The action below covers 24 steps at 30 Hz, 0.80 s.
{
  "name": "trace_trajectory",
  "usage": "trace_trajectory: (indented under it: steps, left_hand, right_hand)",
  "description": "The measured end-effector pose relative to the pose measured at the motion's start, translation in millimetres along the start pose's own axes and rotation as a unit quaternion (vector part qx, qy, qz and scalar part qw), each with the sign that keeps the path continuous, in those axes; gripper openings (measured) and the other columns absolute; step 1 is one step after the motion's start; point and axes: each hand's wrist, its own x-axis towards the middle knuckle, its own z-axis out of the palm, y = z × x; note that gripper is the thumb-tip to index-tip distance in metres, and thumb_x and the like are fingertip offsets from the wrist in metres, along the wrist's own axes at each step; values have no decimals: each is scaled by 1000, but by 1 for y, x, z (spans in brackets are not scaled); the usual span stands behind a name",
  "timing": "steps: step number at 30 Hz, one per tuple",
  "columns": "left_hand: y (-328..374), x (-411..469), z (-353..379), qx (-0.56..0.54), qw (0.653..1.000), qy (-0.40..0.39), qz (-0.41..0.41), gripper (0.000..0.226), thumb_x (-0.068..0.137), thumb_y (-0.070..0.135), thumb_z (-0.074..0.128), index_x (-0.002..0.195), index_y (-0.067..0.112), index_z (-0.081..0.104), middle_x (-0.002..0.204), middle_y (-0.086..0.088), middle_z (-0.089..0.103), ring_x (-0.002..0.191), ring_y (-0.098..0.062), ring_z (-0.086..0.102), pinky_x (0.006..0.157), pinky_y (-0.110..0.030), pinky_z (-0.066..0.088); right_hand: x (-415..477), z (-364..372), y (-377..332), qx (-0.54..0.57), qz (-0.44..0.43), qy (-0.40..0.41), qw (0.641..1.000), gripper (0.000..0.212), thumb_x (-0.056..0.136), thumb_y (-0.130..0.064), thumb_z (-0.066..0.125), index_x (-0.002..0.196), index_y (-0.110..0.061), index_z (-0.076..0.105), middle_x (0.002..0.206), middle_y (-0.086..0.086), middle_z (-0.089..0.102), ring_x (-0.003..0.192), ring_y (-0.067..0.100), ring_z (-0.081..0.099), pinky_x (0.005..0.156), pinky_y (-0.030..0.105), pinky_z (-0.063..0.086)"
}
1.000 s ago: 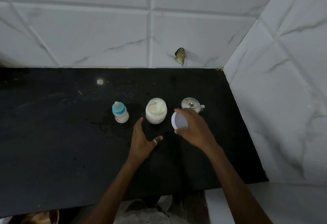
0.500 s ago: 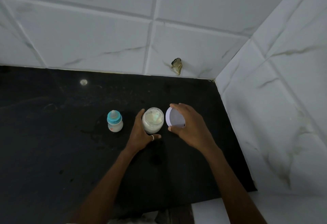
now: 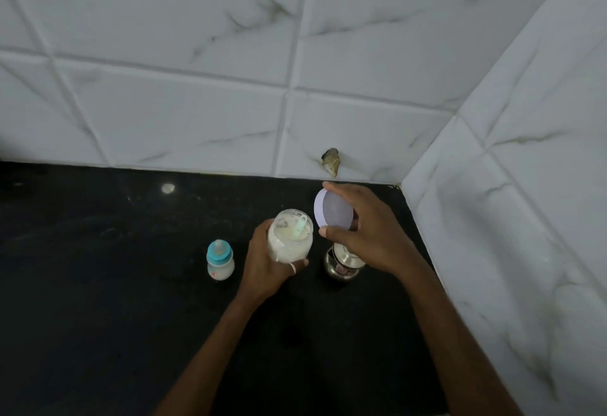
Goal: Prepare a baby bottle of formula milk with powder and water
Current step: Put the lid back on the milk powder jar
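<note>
A clear jar of white powder is open and lifted off the black counter, with a pale green scoop lying inside it. My left hand grips the jar from the left and below. Just right of the jar's mouth, my right hand holds its round white lid tilted on edge. A small baby bottle with a teal cap stands upright on the counter left of my left hand. A steel pot with a lid stands under my right hand, partly hidden.
White marble-look tiled walls close the counter at the back and on the right, forming a corner. A chipped hole marks the back wall low down. The counter stretches dark to the left.
My left hand closed on the powder jar and lifted it off the counter. My right hand raised the lid higher beside it, uncovering the steel pot. The camera tilted.
</note>
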Motion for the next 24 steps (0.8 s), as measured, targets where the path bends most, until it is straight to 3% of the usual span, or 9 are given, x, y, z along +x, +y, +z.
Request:
trace_trajectory:
  steps: [3,6,9,11,13,15,20,24]
  left_hand:
    - [58,10,-15,6,999,8,44,89,63,15,97,129,51,49,127,17,64,119,-5,63,101,-39,56]
    - [116,17,-26,31,994,6,101,90,65,-3,92,105,69,56,106,36,67,100,6,67,81,-21,59]
    - [140,15,-31,32,992,7,122,75,67,1,93,106,53,55,105,43,63,101,11,64,75,-15,56]
    - [145,15,-34,31,993,14,115,74,67,13,95,115,49,52,110,32,65,104,-1,67,78,-24,60]
    - [152,13,-35,25,995,26,98,80,65,19,95,114,62,50,113,25,66,105,-8,68,77,-32,63]
    - [157,8,-34,26,995,31,93,86,66,16,96,113,67,46,113,27,65,107,1,65,76,-22,60]
    - [163,-5,-28,14,998,29,54,89,66,11,96,133,35,42,124,16,61,105,9,62,73,-12,55]
    - [163,-8,-27,19,998,34,50,91,66,16,96,136,35,41,125,19,59,109,-1,63,75,-15,56]
  right_hand:
    - [17,-42,-30,-9,-71,-57,996,76,82,-33,83,148,-42,47,144,-17,48,132,6,47,108,44,48]
    - [32,-84,-64,-43,-141,-96,984,75,82,-32,84,147,-42,49,145,-18,51,129,1,49,108,35,47]
    - [43,-113,-91,-70,-184,-126,972,74,81,-28,85,145,-43,51,140,-23,52,124,-2,49,102,24,46]
    - [50,-122,-101,-105,-201,-156,961,73,81,-26,85,143,-44,52,134,-27,50,121,-3,47,97,20,45]
    - [55,-125,-107,-137,-217,-192,947,71,82,-24,84,142,-44,52,138,-27,50,124,1,46,96,23,45]
    - [59,-125,-110,-166,-226,-221,934,71,82,-21,83,142,-45,52,144,-22,50,130,6,45,96,27,45]
    - [65,-119,-113,-219,-229,-254,914,71,81,-19,82,139,-48,53,147,-19,50,134,11,45,104,35,44]
    - [65,-114,-115,-230,-227,-270,907,70,79,-17,83,136,-47,56,146,-18,51,133,12,46,109,41,43]
